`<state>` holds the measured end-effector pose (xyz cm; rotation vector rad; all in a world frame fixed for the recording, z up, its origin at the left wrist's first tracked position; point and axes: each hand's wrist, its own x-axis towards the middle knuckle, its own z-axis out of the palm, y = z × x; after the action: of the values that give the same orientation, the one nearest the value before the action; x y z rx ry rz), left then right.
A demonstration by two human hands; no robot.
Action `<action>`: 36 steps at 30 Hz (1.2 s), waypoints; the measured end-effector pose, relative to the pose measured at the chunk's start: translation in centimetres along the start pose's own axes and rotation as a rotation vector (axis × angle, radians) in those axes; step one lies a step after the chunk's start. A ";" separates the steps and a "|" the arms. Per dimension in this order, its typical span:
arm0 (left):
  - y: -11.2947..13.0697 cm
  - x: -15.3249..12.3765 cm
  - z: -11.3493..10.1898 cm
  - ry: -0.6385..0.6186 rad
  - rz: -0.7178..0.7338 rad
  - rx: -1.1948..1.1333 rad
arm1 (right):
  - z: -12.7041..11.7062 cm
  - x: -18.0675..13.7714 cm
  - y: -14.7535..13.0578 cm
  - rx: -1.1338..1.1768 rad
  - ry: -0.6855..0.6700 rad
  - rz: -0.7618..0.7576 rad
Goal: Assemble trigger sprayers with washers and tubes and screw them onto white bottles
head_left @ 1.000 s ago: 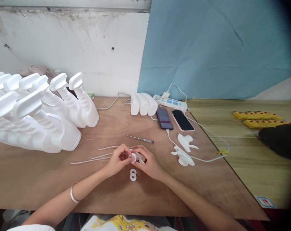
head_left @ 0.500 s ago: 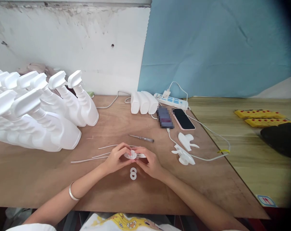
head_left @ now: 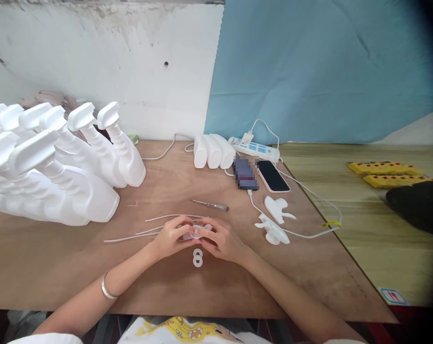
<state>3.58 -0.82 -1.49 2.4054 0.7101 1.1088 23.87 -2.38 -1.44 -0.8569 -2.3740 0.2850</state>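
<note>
Between my two hands is a white plastic trigger spray head [head_left: 195, 232], its round opening facing up. My left hand [head_left: 173, 236] is closed on its left side. Closed on the other side, my right hand [head_left: 221, 240] has fingertips at the rim of the opening and covers much of the piece. Two flat white ring washers [head_left: 197, 261] lie overlapping on the table just below the fingers. Several thin white tubes [head_left: 130, 237] lie left of and behind my left hand. Beyond the hands rests a slim screwdriver [head_left: 209, 205].
White spray bottles [head_left: 98, 196] stand grouped at the left. Two more white spray heads [head_left: 273, 233] lie at the right, near a charging cable [head_left: 311, 237]. Behind are white plastic containers [head_left: 214, 152], a power strip [head_left: 259, 150] and two phones [head_left: 273, 177].
My right fingers have shifted left over the spray head, covering more of it and its rim. My left hand keeps its hold. The whole view has moved slightly.
</note>
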 end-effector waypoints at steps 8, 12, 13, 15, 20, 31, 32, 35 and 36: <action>0.0 -0.1 0.1 -0.009 0.012 0.016 | 0.5 0.0 0.4 0.016 0.042 -0.025; 0.0 0.0 0.1 -0.009 0.014 0.039 | 0.8 -0.1 0.6 0.015 0.075 -0.042; 0.1 0.1 0.0 -0.014 0.013 0.042 | 0.9 -0.2 0.6 0.015 0.075 -0.042; 0.1 0.1 0.0 -0.028 0.010 0.040 | 0.9 -0.2 0.6 0.015 0.074 -0.042; 0.2 0.1 -0.2 -0.052 0.013 0.027 | 0.5 0.1 0.3 -0.002 0.076 -0.054; 0.2 0.0 0.0 -0.065 0.067 0.155 | 0.7 0.1 0.6 -0.001 0.065 -0.086; 0.2 0.0 0.0 -0.057 0.068 0.154 | 0.6 0.1 0.6 0.000 0.067 -0.089; 0.1 -0.1 0.0 -0.031 0.073 0.134 | 0.6 0.1 0.4 0.001 0.059 -0.082; 0.0 -0.1 0.0 -0.030 0.076 0.129 | 0.6 0.1 0.4 0.003 0.053 -0.078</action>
<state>3.54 -0.93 -1.57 2.5716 0.7054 1.0850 23.68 -2.01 -2.00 -0.7590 -2.3511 0.2309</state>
